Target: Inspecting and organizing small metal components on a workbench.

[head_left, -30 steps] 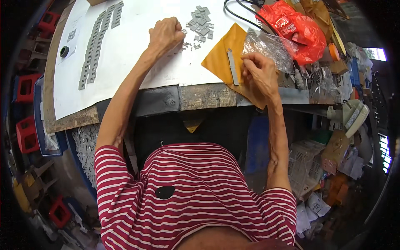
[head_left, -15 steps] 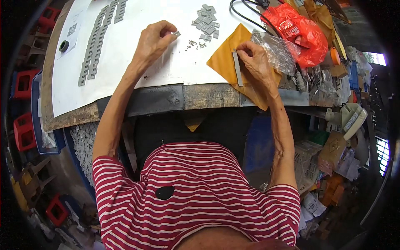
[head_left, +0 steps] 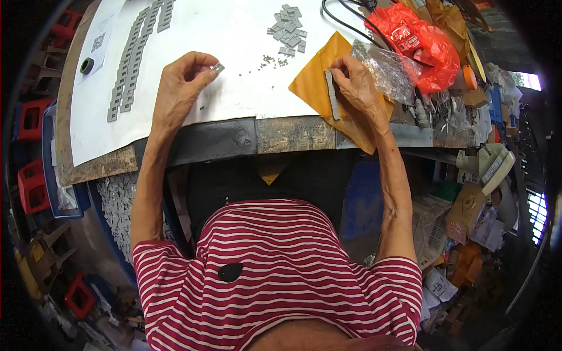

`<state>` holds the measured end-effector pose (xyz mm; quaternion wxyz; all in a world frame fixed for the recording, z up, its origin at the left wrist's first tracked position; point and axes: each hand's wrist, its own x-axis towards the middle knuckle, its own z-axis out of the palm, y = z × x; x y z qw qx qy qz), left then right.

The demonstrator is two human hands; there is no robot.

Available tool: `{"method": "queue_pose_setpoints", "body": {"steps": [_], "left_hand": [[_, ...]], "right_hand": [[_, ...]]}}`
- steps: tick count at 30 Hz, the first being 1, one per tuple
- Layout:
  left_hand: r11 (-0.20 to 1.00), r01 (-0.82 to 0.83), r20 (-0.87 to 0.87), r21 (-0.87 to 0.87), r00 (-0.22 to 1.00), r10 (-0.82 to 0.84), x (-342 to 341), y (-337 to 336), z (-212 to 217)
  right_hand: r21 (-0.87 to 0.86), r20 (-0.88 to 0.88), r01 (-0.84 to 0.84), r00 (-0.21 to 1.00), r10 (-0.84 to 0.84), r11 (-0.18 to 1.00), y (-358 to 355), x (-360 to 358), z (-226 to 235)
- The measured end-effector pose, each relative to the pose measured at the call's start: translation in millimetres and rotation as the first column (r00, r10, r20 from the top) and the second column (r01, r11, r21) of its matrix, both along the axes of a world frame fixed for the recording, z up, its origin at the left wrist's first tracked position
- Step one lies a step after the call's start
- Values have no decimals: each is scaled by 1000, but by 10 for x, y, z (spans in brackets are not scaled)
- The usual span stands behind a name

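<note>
My left hand (head_left: 179, 88) pinches a small grey metal plate (head_left: 218, 68) between thumb and fingertips above the white sheet. To its left, similar grey plates (head_left: 129, 76) lie in overlapping rows. A loose heap of grey plates (head_left: 287, 28) lies ahead, with tiny brownish metal pieces (head_left: 270, 61) scattered just nearer. My right hand (head_left: 356, 85) is closed, its fingertips at the far end of a narrow grey strip (head_left: 333, 99) on an orange-brown square sheet (head_left: 310, 83). Whether those fingers hold the strip or some tiny piece, I cannot tell.
The white sheet (head_left: 234, 105) covers much of the worn table. A black ring-shaped object (head_left: 87, 65) lies at its left. Clear plastic film (head_left: 380, 64), a red plastic bag (head_left: 415, 50) and a black cable (head_left: 339, 20) crowd the right. A blue bin (head_left: 65, 199) stands beside the table.
My left hand has moved left and nearer to me, with the small plate still in its fingers. My right hand stays almost in the same place by the strip.
</note>
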<state>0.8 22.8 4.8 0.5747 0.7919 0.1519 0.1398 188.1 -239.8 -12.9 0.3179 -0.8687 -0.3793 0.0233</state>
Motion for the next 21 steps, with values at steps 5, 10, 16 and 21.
{"method": "queue_pose_setpoints", "body": {"steps": [5, 10, 16, 21], "left_hand": [[998, 9, 12, -68, 1000, -8, -23, -173, 84], [998, 29, -4, -55, 1000, -29, -41, -256, 41], [995, 44, 7, -91, 999, -43, -61, -326, 63], [974, 79, 27, -212, 997, -75, -48, -462, 111]], "right_hand": [[24, -48, 30, 998, -29, 999, -12, -24, -11], [3, 152, 18, 988, -18, 1000, -2, -36, -35], [82, 87, 39, 995, -46, 996, -99, -17, -31], [246, -503, 232, 861, -80, 941, -146, -16, 1]]}}
